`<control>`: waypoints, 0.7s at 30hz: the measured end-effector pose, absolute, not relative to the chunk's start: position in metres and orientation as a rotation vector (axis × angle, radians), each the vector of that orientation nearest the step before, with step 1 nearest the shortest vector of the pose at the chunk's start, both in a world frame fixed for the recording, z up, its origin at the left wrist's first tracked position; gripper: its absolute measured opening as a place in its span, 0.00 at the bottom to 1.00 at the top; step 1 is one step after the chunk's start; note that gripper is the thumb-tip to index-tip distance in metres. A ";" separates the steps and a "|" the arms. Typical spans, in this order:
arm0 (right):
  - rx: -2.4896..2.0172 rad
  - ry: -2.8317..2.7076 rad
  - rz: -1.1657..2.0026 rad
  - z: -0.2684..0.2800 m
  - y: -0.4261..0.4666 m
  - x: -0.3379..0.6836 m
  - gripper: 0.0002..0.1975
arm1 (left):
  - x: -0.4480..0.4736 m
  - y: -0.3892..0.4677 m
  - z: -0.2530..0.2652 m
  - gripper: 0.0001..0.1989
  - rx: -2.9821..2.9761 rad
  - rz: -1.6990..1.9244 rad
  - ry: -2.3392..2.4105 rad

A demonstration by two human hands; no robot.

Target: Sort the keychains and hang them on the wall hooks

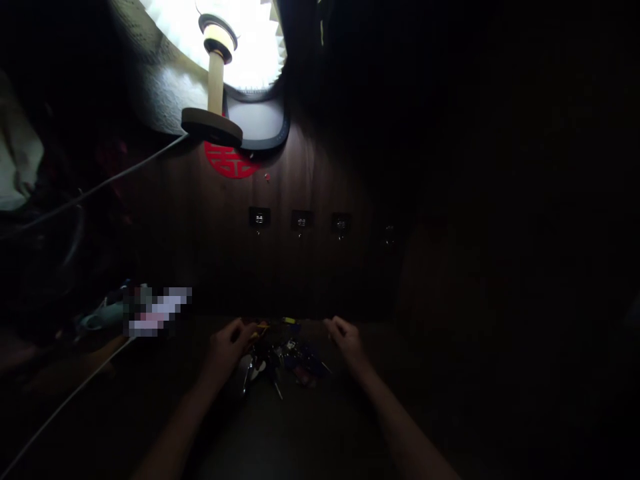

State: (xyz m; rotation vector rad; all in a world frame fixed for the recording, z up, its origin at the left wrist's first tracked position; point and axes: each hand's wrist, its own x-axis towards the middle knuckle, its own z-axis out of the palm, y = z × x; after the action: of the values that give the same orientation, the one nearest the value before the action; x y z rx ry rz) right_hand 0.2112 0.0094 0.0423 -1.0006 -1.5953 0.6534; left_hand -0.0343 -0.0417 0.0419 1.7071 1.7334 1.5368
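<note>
Both hands are held low over a dark surface, with a pile of small items [290,357] between them. The pile looks like keys and trinkets, with shiny metal bits, a pale piece and thin rods, though the dimness blurs it. My left hand [231,343] is closed in a pinch at the pile's left edge, beside a thin yellow-orange piece [261,328]. Whether that piece is in the fingers is unclear. At the right, apart from the pile, my right hand [349,340] is also closed, its fingertips too dark to show any contents. A small bright yellow item [289,321] lies behind the pile.
A lit lamp with a pleated shade [255,60] and wooden post [215,83] hangs overhead, trailing a white cord [125,172] leftward. Beyond are a dark wood panel [320,167], a red paper cutout [233,162] and several black fittings [301,221]. A pale green object [105,317] lies left.
</note>
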 end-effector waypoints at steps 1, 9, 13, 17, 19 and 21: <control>-0.959 -1.597 0.720 0.052 0.005 0.211 0.25 | -0.035 -0.043 0.048 0.23 1.712 1.505 1.686; -0.827 -1.524 1.129 0.107 -0.022 0.218 0.35 | -0.045 -0.059 0.089 0.35 1.625 1.381 1.422; -0.823 -1.464 1.164 0.110 -0.024 0.218 0.37 | -0.052 -0.060 0.096 0.37 1.478 1.345 1.377; -0.873 -1.428 1.174 0.106 -0.025 0.216 0.37 | -0.054 -0.058 0.091 0.38 1.463 1.351 1.389; -0.883 -1.442 1.165 0.103 -0.025 0.216 0.37 | -0.053 -0.058 0.088 0.38 1.474 1.347 1.385; -0.883 -1.469 1.152 0.102 -0.024 0.216 0.37 | -0.052 -0.057 0.086 0.38 1.490 1.339 1.391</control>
State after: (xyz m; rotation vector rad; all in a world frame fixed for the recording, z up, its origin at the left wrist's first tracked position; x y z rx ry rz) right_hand 0.2163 -0.0236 0.1021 -0.8834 -1.4689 1.1518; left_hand -0.0524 -0.0568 0.0865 1.4898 1.3909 1.3388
